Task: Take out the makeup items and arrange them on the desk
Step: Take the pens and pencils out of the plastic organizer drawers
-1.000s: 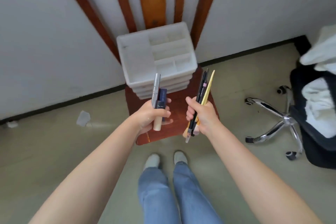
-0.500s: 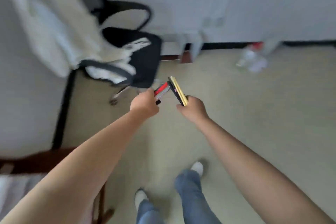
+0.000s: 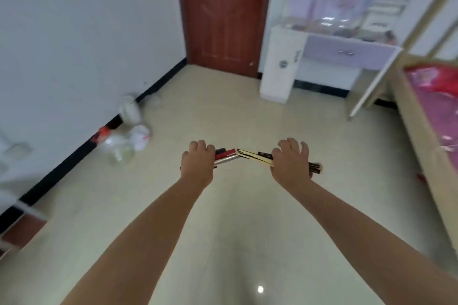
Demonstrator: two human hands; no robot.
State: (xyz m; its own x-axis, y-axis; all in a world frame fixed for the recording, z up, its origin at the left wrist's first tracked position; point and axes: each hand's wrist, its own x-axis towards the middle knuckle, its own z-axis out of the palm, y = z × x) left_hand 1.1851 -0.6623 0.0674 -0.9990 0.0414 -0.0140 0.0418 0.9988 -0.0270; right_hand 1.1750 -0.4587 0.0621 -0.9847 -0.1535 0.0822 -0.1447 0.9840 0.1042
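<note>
Slim makeup sticks, two bundles: red, black and silver tubes [image 3: 224, 156] gripped in the curled left hand [image 3: 197, 164]; yellow and black pencils [image 3: 255, 157] gripped in the right hand [image 3: 291, 163]. Tips meet over glossy cream floor [image 3: 247, 111]. White-and-lilac desk [image 3: 352, 53] at 1 o'clock.

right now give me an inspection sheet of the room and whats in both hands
surface: pale tiled floor, glossy; the desk stands ahead on the right, its top blurred.
job's things: red and silver sticks in the left hand; yellow and black pencils in the right hand; their tips meet between the hands.
clutter: plastic bags and a bottle by the left wall.
grippers: left hand and right hand each grip a bundle.
cables: nothing seen.
surroundings: brown door, bed with pink cover at right.
</note>
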